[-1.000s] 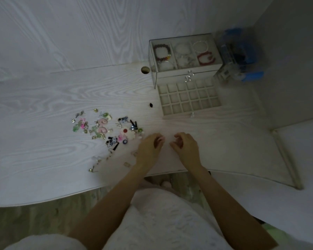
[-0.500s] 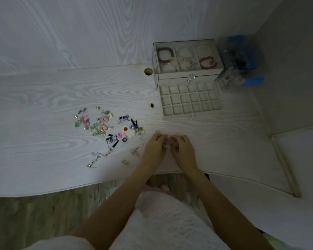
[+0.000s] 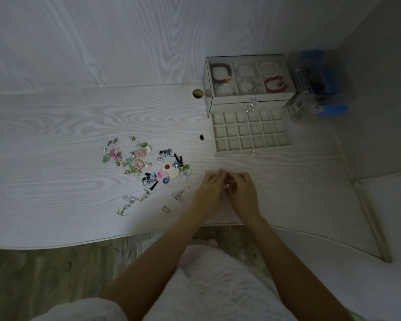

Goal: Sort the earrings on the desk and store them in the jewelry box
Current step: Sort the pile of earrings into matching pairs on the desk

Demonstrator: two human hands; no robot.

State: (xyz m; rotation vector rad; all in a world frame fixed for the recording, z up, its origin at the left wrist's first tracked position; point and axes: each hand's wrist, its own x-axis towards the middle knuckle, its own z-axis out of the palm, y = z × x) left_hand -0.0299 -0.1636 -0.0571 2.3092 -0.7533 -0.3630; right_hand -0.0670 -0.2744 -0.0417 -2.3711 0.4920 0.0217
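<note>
White wood-grain desk under dim light; one box upper right; my fingers pinch one small earring.

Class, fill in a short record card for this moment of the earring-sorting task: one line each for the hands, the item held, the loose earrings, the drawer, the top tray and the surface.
left hand: fingers curled, meeting the right hand over a small item
right hand: fingers curled on the same item
item held: small, pinkish; too hidden to identify
loose earrings: scattered on the desk, left of the hands
drawer: pulled out of the jewelry box, grid compartments look empty
top tray: holds bead bracelets under a clear lid
desk: pale wood grain
</note>
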